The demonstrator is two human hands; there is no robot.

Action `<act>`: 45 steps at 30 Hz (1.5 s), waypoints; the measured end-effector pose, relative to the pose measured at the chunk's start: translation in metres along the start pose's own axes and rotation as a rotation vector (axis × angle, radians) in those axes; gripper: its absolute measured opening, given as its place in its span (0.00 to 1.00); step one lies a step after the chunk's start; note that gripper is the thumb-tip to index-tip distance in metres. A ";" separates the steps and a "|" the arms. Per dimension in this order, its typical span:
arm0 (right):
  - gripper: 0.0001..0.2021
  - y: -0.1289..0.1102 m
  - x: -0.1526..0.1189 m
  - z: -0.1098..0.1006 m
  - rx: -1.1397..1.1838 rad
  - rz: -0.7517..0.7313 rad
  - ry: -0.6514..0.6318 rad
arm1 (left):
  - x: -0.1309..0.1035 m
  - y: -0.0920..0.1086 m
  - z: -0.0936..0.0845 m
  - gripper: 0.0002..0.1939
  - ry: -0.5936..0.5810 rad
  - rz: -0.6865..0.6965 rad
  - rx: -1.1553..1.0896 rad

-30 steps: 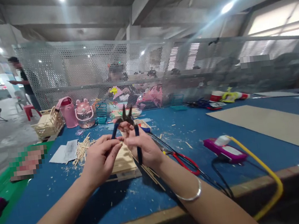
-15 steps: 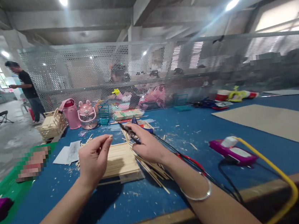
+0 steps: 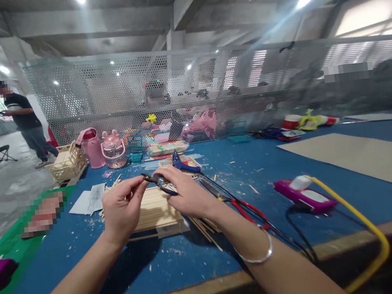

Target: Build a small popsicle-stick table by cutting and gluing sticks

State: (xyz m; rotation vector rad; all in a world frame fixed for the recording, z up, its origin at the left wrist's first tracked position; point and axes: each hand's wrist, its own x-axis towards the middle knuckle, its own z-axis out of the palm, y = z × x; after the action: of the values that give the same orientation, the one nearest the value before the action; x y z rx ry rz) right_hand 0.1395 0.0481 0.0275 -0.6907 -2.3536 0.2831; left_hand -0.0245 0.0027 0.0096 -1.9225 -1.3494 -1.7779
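Observation:
My left hand is closed in a pinch above the work; a tiny pale end, seemingly a bit of wooden stick, sits in its fingertips, mostly hidden. Wrapped round dark-handled cutting pliers, my right hand holds their jaws up against the left fingertips. Below both hands lies a flat panel of wooden sticks joined side by side, with a clear strip at its near right corner. Loose wooden sticks are scattered right of the panel, partly under my right wrist.
A blue glue gun lies behind my right hand. Red-handled pliers and cables are on the right, near a purple power strip. A pink bottle, a clear jug and a wooden stick model stand back left.
My right hand has swung the pliers left and down, so their jaws now meet my left fingertips. The left hand stays about where it was. A person at far left has shifted left.

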 end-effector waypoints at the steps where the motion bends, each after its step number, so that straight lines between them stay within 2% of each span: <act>1: 0.27 0.000 0.000 0.000 0.006 0.003 -0.001 | 0.000 0.000 0.000 0.08 -0.001 0.001 -0.002; 7: 0.26 -0.002 -0.001 0.001 0.026 0.041 0.011 | 0.000 0.000 0.000 0.07 -0.009 0.005 -0.024; 21: 0.24 -0.002 0.001 -0.002 -0.079 0.008 0.030 | 0.000 0.000 0.001 0.07 0.003 -0.003 -0.055; 32: 0.26 -0.005 0.000 0.002 0.078 0.035 -0.006 | -0.002 0.001 0.000 0.06 0.027 -0.007 -0.106; 45: 0.23 -0.005 0.000 0.007 -0.041 0.068 0.052 | -0.003 0.002 0.000 0.06 0.017 -0.046 -0.103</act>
State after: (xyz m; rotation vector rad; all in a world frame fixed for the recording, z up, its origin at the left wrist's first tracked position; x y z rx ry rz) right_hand 0.1336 0.0439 0.0240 -0.7894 -2.2958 0.2437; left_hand -0.0225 0.0004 0.0080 -1.9379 -1.3317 -1.9165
